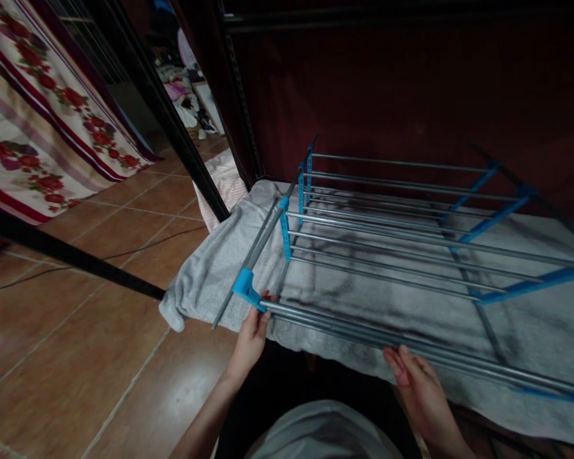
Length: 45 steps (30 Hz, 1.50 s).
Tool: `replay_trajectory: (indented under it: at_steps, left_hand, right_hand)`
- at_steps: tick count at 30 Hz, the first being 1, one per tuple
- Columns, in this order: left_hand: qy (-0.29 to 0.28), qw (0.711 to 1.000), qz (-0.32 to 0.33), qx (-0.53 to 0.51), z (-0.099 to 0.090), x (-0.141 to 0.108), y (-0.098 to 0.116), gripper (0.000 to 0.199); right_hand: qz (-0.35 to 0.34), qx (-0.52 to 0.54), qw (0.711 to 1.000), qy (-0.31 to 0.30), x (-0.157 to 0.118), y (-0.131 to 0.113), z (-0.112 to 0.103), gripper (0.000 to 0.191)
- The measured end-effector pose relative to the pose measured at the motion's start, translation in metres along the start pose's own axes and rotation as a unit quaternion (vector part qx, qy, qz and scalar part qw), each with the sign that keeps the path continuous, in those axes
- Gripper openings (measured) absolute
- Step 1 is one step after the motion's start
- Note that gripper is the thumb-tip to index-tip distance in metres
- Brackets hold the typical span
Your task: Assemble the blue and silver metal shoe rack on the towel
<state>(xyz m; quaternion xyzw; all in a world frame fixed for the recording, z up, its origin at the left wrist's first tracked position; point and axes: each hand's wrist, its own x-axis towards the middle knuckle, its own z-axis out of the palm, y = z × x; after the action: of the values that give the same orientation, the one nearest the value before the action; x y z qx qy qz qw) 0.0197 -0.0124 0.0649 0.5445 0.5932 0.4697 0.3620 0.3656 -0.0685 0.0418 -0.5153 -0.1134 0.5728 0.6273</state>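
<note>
A folding clothes drying rack (373,223) of grey metal tubes and blue plastic brackets stands on a grey blanket. My left hand (252,331) is closed around the near left corner, where the tubes meet a blue corner bracket (247,290); some of its fingertips are hidden behind the tubes. Farther right along the same front tubes (335,324), my right hand (416,376) has its thumb and fingertips pinched at their lower edge. Blue slotted brackets hold the rack's inner rods on the left, and slanted blue arms hold them on the right.
The grey blanket (210,274) covers a raised surface and droops over its edge. Dark metal posts (167,115) rise at the left, with a dark red panel (387,95) behind. A floral curtain (43,115) hangs over the tiled floor (76,357), where a cable (138,247) lies.
</note>
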Motion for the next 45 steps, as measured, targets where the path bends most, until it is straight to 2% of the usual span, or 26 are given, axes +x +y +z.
replay_trajectory:
  at_steps: [8,11,25,36,45]
  left_hand:
    - [0.001,0.999,0.035,0.04,0.002,0.001,-0.009,0.039]
    - [-0.011,0.999,0.031,0.041,0.001,0.002,-0.011,0.039]
    - [-0.008,0.998,0.027,0.054,0.004,0.002,-0.005,0.038]
    - [0.004,0.998,0.042,0.055,0.006,0.002,-0.009,0.035]
    - [0.007,0.998,0.034,0.042,0.006,0.004,-0.012,0.039]
  right_hand:
    - [-0.009,0.006,1.0,0.005,0.002,-0.002,-0.001,0.032]
    - [-0.009,0.011,1.0,0.005,0.002,-0.002,-0.002,0.031]
    - [-0.03,-0.009,0.999,0.01,0.003,0.0,-0.004,0.032]
    - [-0.018,-0.022,1.0,0.012,0.003,0.003,-0.007,0.036]
    - [-0.015,-0.005,1.0,0.014,0.003,0.006,0.001,0.034]
